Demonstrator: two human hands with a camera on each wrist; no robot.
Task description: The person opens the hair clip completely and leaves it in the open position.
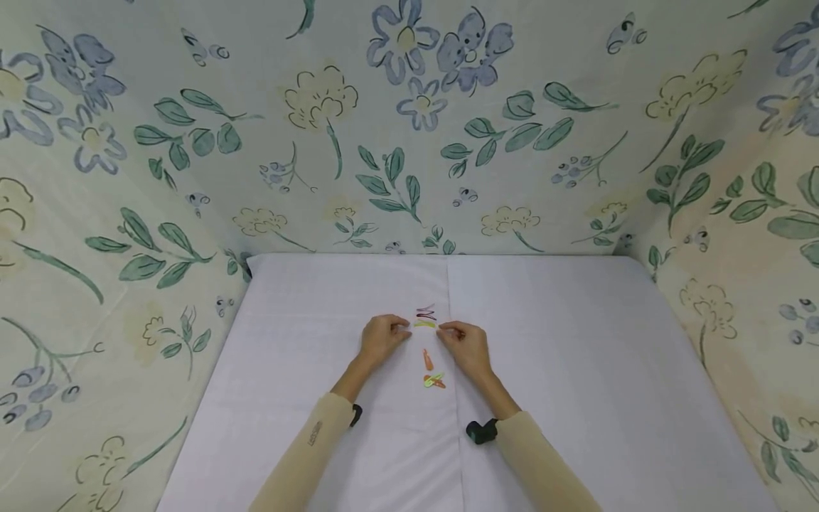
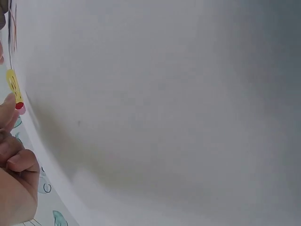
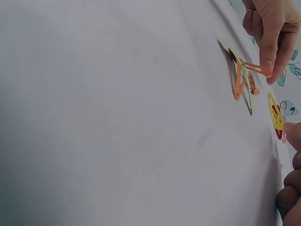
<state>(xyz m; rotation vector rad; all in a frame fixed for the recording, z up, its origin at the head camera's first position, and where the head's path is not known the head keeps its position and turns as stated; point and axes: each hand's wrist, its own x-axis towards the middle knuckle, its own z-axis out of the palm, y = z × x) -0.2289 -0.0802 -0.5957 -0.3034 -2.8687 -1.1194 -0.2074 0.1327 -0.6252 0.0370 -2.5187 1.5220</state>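
Beige sleeves (image 1: 297,455) lead to left hand (image 1: 382,336) and right hand (image 1: 467,347), fingers bent at opposite ends of a yellow snap clip (image 1: 425,324); whether either pinches it I cannot tell. Only the head view separates the dark red clip (image 1: 426,316) and pink clip (image 1: 425,308) beyond. An orange clip (image 1: 428,360) lies nearer.

the white-covered table (image 1: 563,355) is carrying small hair clips (image 1: 425,324); one orange clip (image 1: 428,361) is lying near overlapping green and orange ones (image 1: 435,382).
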